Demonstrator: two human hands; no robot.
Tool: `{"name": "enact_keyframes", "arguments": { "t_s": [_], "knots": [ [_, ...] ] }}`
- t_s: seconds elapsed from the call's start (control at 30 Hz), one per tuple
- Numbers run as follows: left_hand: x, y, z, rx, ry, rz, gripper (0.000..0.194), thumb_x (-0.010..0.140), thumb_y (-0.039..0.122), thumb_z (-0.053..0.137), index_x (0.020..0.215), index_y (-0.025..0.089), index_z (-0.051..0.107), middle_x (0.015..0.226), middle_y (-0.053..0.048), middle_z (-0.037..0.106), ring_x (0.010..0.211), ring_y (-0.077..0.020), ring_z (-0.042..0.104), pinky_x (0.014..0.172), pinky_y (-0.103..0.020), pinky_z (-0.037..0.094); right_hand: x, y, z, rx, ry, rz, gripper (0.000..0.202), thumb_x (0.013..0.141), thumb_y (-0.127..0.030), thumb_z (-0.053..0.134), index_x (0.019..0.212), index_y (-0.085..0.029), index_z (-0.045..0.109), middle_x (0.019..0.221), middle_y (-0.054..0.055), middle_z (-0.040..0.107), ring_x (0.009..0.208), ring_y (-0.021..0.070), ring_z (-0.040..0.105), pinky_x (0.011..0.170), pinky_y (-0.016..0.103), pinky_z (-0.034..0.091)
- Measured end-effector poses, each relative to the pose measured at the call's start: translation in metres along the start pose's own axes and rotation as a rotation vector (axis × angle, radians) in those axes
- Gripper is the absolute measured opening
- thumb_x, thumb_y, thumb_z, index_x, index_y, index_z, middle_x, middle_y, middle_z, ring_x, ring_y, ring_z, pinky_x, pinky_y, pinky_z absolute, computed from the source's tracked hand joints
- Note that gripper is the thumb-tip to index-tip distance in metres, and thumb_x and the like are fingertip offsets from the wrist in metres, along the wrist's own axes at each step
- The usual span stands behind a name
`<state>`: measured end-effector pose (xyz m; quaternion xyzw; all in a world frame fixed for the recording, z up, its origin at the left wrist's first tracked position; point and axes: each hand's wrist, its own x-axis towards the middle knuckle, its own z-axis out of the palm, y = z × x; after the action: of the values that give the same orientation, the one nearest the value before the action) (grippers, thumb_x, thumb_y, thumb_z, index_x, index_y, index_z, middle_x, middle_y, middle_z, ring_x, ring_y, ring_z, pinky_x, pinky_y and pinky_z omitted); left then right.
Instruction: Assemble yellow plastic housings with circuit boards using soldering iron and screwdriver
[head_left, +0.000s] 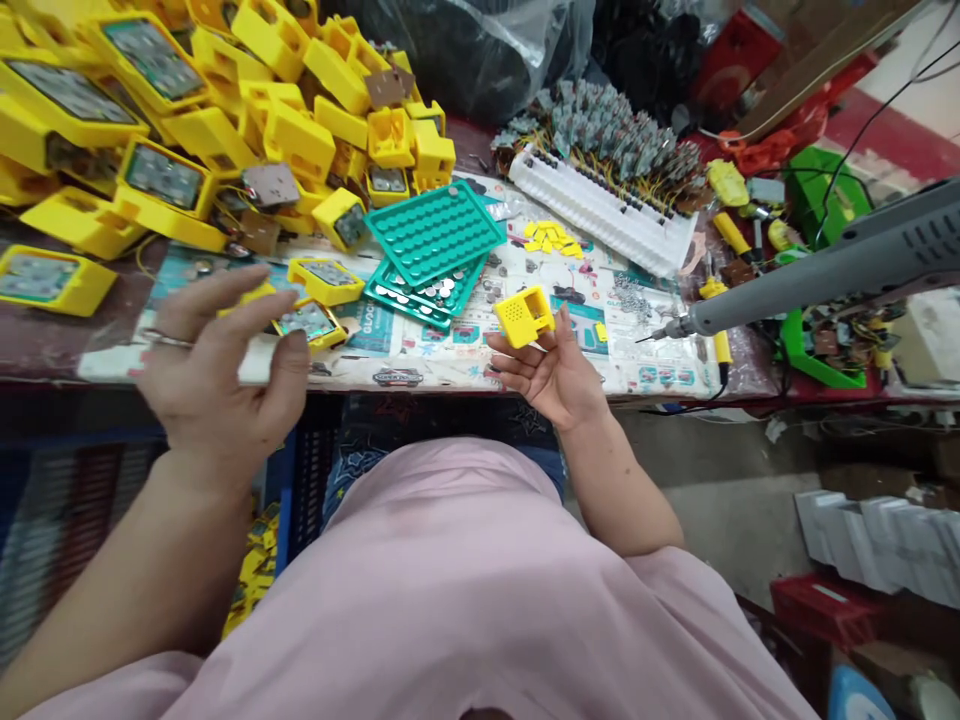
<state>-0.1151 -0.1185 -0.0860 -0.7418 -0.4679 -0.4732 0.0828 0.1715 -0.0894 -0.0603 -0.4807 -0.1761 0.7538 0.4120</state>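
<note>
My right hand (559,380) grips a small yellow plastic housing (521,318) by its right side. A grid of small holes and a square opening show on it. To the left, my left hand (225,360) is raised at the table edge, its fingers apart with nothing seen between them. Partly behind those fingers lie two yellow housings, one with a circuit board (307,322) in its open face and another just above it (326,280). Between the hands, two green trays (435,235) overlap, the lower one bearing several small round metal discs.
A large heap of yellow housings (292,135) fills the left back. A white rack (600,210) with wired boards stands at the back right. Small yellow pieces (551,238) lie before it. A grey electric screwdriver (810,275) juts in from the right, above loose screws (630,300).
</note>
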Motion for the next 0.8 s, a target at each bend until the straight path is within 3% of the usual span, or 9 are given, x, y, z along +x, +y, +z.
{"name": "enact_keyframes", "arguments": {
  "t_s": [0.13, 0.2, 0.27, 0.33, 0.4, 0.47, 0.53, 0.67, 0.8],
  "knots": [
    [0.009, 0.025, 0.02, -0.179, -0.077, -0.076, 0.033, 0.083, 0.009, 0.067, 0.114, 0.02, 0.07, 0.119, -0.007, 0.072, 0.112, -0.0195, 0.068, 0.101, -0.036, 0.053, -0.002, 0.0, 0.0, -0.001, -0.027, 0.003, 0.058, 0.101, -0.06, 0.028, 0.093, -0.017, 0.067, 0.079, 0.006, 0.079, 0.064, 0.0137, 0.074, 0.057, 0.023, 0.06],
    [0.011, 0.038, 0.03, -0.329, -0.18, -0.169, 0.022, 0.089, 0.012, 0.063, 0.109, 0.019, 0.07, 0.111, -0.007, 0.074, 0.107, -0.0169, 0.069, 0.097, -0.032, 0.055, -0.003, 0.003, -0.002, -0.048, -0.057, -0.037, 0.056, 0.098, -0.064, 0.037, 0.095, -0.018, 0.068, 0.083, 0.006, 0.079, 0.067, 0.0134, 0.074, 0.059, 0.023, 0.061],
    [0.011, 0.048, 0.039, -0.556, -0.314, -0.304, 0.025, 0.094, 0.021, 0.06, 0.117, 0.019, 0.068, 0.115, -0.009, 0.072, 0.108, -0.017, 0.069, 0.089, -0.028, 0.058, -0.004, 0.009, -0.007, -0.151, -0.099, -0.133, 0.053, 0.088, -0.069, 0.053, 0.099, -0.02, 0.068, 0.089, 0.004, 0.078, 0.071, 0.0138, 0.074, 0.061, 0.024, 0.061],
    [0.011, 0.053, 0.047, -0.843, -0.452, -0.484, 0.038, 0.096, 0.034, 0.059, 0.132, 0.022, 0.06, 0.129, -0.011, 0.066, 0.115, -0.0209, 0.067, 0.085, -0.029, 0.061, -0.006, 0.015, -0.014, -0.338, -0.137, -0.31, 0.052, 0.077, -0.065, 0.071, 0.108, -0.023, 0.067, 0.099, 0.003, 0.077, 0.08, 0.0154, 0.074, 0.067, 0.026, 0.062],
    [0.011, 0.056, 0.054, -1.123, -0.561, -0.671, 0.05, 0.095, 0.048, 0.057, 0.141, 0.029, 0.053, 0.143, -0.011, 0.057, 0.125, -0.0265, 0.063, 0.087, -0.035, 0.062, -0.007, 0.02, -0.022, -0.585, -0.143, -0.583, 0.059, 0.072, -0.053, 0.08, 0.122, -0.028, 0.061, 0.115, 0.003, 0.074, 0.095, 0.0178, 0.072, 0.078, 0.03, 0.062],
    [0.011, 0.058, 0.058, -1.302, -0.639, -0.789, 0.057, 0.093, 0.057, 0.058, 0.144, 0.033, 0.05, 0.149, -0.01, 0.053, 0.132, -0.0308, 0.057, 0.093, -0.041, 0.06, -0.009, 0.022, -0.028, -0.833, -0.125, -0.892, 0.067, 0.077, -0.041, 0.08, 0.137, -0.032, 0.05, 0.13, 0.005, 0.068, 0.11, 0.0195, 0.068, 0.09, 0.035, 0.059],
    [0.011, 0.06, 0.061, -1.371, -0.669, -0.808, 0.061, 0.09, 0.057, 0.063, 0.144, 0.033, 0.049, 0.152, -0.01, 0.05, 0.135, -0.0326, 0.054, 0.098, -0.044, 0.058, -0.009, 0.021, -0.032, -1.024, -0.105, -1.134, 0.072, 0.084, -0.033, 0.074, 0.147, -0.034, 0.038, 0.133, 0.006, 0.066, 0.115, 0.0205, 0.066, 0.093, 0.037, 0.058],
    [0.009, 0.067, 0.063, -1.331, -0.627, -0.776, 0.061, 0.09, 0.047, 0.068, 0.145, 0.031, 0.048, 0.155, -0.009, 0.045, 0.14, -0.0318, 0.048, 0.109, -0.046, 0.05, -0.009, 0.018, -0.033, -1.269, -0.089, -1.342, 0.075, 0.09, -0.023, 0.065, 0.154, -0.035, 0.026, 0.131, 0.008, 0.066, 0.115, 0.0217, 0.065, 0.091, 0.039, 0.058],
    [0.005, 0.078, 0.064, -1.307, -0.654, -0.799, 0.07, 0.089, 0.054, 0.064, 0.15, 0.03, 0.04, 0.157, -0.01, 0.042, 0.14, -0.0329, 0.047, 0.111, -0.049, 0.047, -0.012, 0.023, -0.02, -1.504, -0.128, -1.484, 0.074, 0.092, -0.016, 0.06, 0.156, -0.03, 0.025, 0.126, 0.01, 0.068, 0.113, 0.0232, 0.066, 0.092, 0.041, 0.057]
  ]
}}
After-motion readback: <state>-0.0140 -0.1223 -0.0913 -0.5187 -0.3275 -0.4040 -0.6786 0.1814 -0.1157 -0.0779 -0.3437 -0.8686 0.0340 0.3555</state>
